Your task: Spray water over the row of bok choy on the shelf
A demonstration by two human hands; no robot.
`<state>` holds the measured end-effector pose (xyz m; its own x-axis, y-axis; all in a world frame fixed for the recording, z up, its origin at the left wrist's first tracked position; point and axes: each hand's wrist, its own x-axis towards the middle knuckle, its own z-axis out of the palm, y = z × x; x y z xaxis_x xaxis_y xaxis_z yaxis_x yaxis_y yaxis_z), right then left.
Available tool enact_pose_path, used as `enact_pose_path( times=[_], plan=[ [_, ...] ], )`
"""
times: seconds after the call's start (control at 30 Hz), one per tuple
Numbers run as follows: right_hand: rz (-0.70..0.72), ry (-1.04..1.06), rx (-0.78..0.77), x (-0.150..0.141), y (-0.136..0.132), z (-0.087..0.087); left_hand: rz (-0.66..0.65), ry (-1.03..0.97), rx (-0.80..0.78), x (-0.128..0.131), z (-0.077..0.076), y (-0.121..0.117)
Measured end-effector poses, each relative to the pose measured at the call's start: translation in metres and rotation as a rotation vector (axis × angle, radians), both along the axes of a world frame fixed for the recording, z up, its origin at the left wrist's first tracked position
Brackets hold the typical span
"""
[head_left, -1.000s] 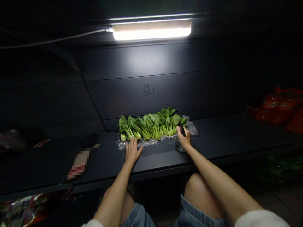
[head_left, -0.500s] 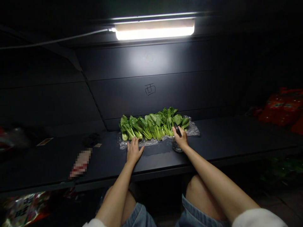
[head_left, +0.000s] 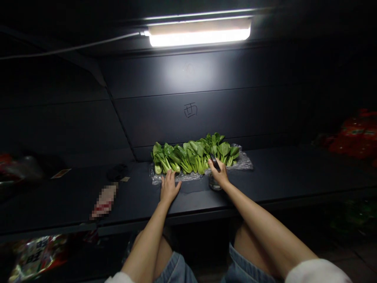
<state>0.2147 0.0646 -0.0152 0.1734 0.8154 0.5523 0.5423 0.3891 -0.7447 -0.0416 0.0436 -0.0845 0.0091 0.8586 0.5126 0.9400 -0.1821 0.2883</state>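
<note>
A row of leafy green bok choy [head_left: 193, 155] lies on crinkled clear plastic [head_left: 244, 161] against the back panel of a dark shelf. My right hand [head_left: 219, 174] is wrapped round the neck of a spray bottle with a black head [head_left: 215, 162] and a clear body [head_left: 214, 183], held in front of the bok choy stems. Flat on the shelf edge of the plastic rests my left hand [head_left: 169, 188], fingers spread, its fingertips close to the stems at the left. My palm hides part of the bottle.
A lit tube lamp [head_left: 200, 35] with a white cable hangs above. Pixelated packaging [head_left: 105, 200] and a small card [head_left: 125, 179] lie to the left. Red packages [head_left: 356, 133] stand at the far right. A shiny snack bag [head_left: 37, 255] sits on a lower shelf.
My right hand has shifted left along the row with the spray bottle. The left hand stays by the stems. The whole view has turned slightly.
</note>
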Motion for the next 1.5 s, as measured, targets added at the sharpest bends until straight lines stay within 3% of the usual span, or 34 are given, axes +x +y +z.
enact_pose_path(
  times=[0.7,1.13,1.5],
  plan=[
    [0.149,0.001,0.017,-0.030,-0.002,0.003,-0.046,-0.192,0.059,-0.011,-0.011,0.011],
    [0.150,0.014,0.019,-0.049,-0.007,0.005,-0.062,-0.261,0.072,-0.016,-0.013,0.011],
    [0.171,-0.101,0.001,-0.069,-0.009,0.007,-0.043,-0.223,0.103,-0.050,-0.005,0.002]
  ],
)
